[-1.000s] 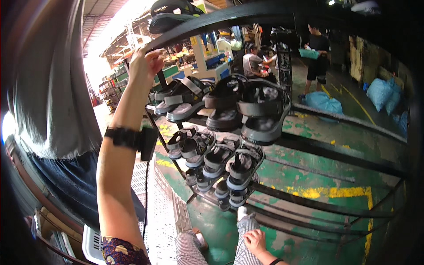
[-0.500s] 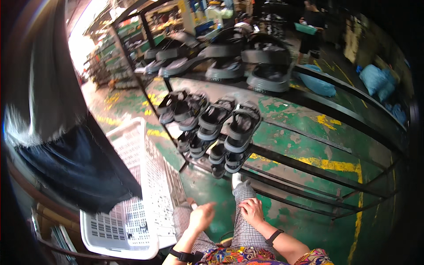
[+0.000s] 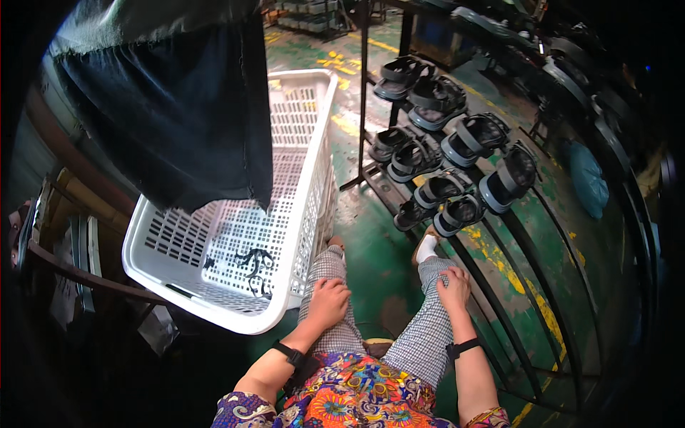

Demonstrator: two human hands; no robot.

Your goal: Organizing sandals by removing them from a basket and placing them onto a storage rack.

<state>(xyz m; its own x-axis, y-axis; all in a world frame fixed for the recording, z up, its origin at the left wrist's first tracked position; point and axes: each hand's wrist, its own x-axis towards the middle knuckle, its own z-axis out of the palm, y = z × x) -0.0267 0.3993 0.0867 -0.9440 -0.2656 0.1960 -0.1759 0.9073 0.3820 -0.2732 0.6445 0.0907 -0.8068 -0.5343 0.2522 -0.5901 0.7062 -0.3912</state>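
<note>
My left hand [image 3: 330, 301] rests on my left thigh with its fingers loosely bent over the checked trousers [image 3: 327, 271]; it holds nothing. On my right knee lies my right hand [image 3: 454, 289], its fingers stretched down over the cloth, also holding nothing. A large white plastic basket [image 3: 314, 178] with slotted walls stands beside my left leg. Down in it are a few thin black strap pieces [image 3: 255, 265]. Several grey and black sandals [image 3: 474, 138] sit on a dark metal rack [image 3: 499, 307] ahead and to the right of my right leg.
A dark blue cloth [image 3: 178, 121] hangs over the basket's left part and hides some of its inside. Flat boards and other items [image 3: 85, 250] stand at the far left. On the green floor behind the rack is a blue plastic bag [image 3: 588, 178].
The view has swung left, so the basket is nearer the middle and the rack further right. My left hand has come down onto my thigh; my right hand stays on the right knee.
</note>
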